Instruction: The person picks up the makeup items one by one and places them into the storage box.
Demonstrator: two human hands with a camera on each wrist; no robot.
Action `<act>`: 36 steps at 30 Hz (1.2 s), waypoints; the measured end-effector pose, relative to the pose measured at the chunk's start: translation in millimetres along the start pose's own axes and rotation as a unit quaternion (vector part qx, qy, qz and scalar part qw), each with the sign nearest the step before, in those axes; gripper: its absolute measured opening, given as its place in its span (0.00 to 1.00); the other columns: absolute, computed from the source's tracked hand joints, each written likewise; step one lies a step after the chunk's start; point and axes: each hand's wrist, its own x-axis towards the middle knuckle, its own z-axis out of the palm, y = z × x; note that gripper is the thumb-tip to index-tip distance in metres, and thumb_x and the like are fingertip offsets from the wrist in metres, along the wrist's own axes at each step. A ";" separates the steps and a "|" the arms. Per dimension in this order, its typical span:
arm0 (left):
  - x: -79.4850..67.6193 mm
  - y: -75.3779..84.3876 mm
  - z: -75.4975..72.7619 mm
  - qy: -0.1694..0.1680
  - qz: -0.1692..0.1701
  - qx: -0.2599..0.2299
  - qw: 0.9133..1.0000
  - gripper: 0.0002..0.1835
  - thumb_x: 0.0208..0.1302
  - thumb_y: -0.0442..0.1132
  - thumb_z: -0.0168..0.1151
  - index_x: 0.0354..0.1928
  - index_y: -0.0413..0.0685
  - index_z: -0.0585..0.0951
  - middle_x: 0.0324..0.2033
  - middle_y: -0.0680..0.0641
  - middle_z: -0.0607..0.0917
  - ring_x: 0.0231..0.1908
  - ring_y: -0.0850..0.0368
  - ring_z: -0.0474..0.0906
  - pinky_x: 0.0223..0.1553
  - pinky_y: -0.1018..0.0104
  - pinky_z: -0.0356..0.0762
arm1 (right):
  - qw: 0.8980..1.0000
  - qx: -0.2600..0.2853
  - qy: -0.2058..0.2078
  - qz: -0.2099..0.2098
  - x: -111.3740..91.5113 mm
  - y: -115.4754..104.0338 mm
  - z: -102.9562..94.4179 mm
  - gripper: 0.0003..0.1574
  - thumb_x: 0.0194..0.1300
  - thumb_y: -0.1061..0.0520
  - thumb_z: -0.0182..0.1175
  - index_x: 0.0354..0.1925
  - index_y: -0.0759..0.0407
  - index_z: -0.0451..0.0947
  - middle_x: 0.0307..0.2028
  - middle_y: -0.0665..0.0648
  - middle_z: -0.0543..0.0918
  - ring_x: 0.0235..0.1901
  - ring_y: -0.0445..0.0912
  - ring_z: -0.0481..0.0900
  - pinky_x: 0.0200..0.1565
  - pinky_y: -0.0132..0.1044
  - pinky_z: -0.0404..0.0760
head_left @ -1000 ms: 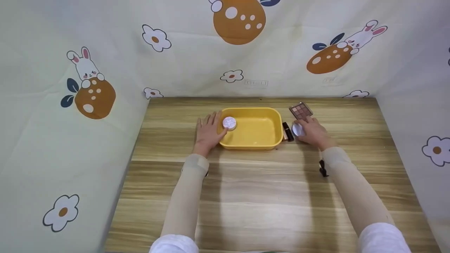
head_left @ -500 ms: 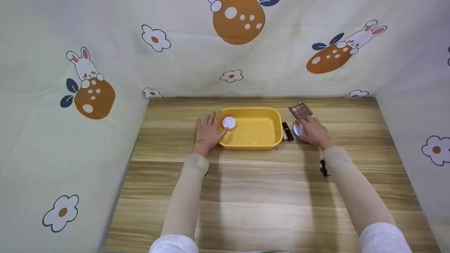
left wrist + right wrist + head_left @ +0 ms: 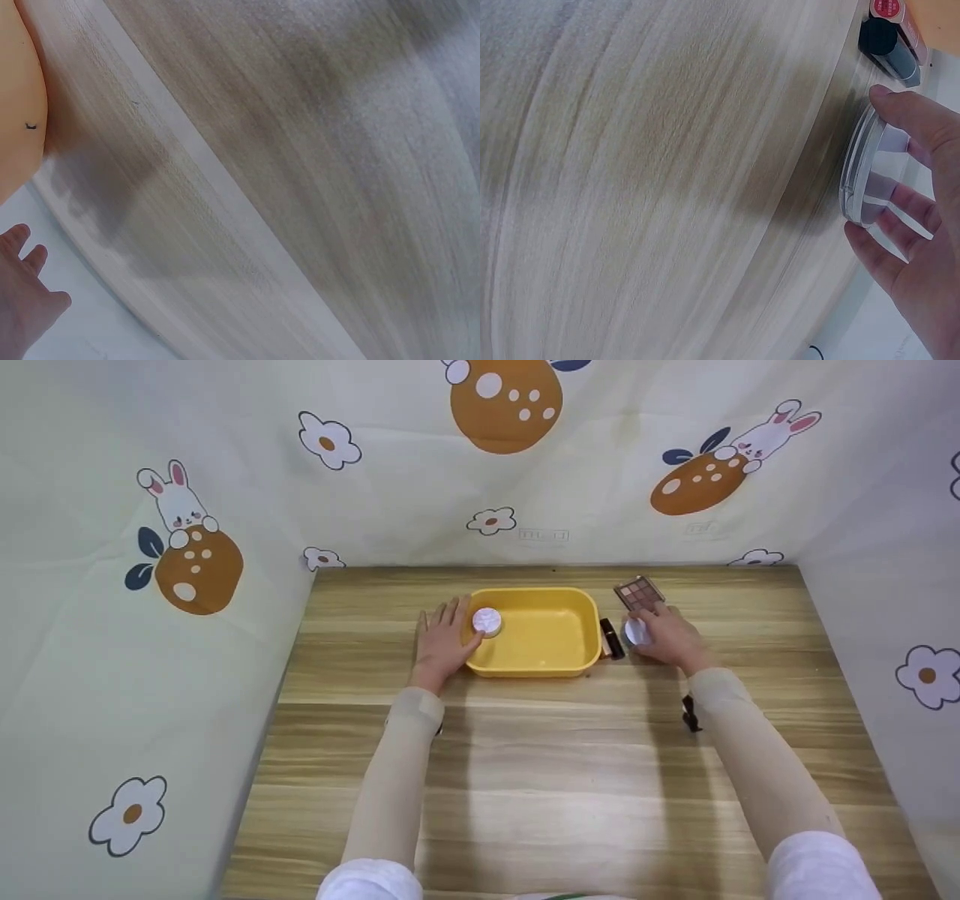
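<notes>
A yellow plastic bin stands near the table's far edge. My left hand lies along its left end, fingers straight, thumb reaching over the rim. Inside, by that thumb, sits a round white case with a patterned lid. My right hand pinches a round powder compact by its edge, thumb on one side and fingers on the other. The right wrist view shows this compact tilted, with a clear rim. Just beyond the right fingers lies an eyeshadow palette.
Between the bin and the right hand lie a black lipstick tube and a small pinkish box with a red label. A fabric wall with rabbit prints rises behind the wooden table.
The right hand has hardly shifted, keeping the compact between thumb and fingers. The left hand stays at the bin. The head view has moved very slightly.
</notes>
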 end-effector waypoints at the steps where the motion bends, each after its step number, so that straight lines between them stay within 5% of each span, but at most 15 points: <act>1: 0.1 0.1 -0.2 -0.001 0.000 0.000 1.000 0.41 0.64 0.67 0.39 0.74 0.62 0.44 0.72 0.49 0.55 0.71 0.47 0.51 0.68 0.40 0.41 | 1.000 0.002 0.001 0.001 -0.1 0.1 -0.8 0.44 0.50 0.48 0.69 0.63 0.56 0.67 0.57 0.71 0.65 0.53 0.66 0.66 0.48 0.61 0.73; 36: -1.1 2.0 -4.0 -0.007 -0.002 0.006 1.000 0.40 0.64 0.66 0.39 0.75 0.62 0.44 0.72 0.49 0.56 0.71 0.47 0.50 0.68 0.40 0.40 | 1.000 0.006 0.012 0.001 -2.4 -4.3 -16.9 0.44 0.51 0.48 0.69 0.63 0.59 0.65 0.63 0.72 0.62 0.57 0.67 0.63 0.49 0.63 0.71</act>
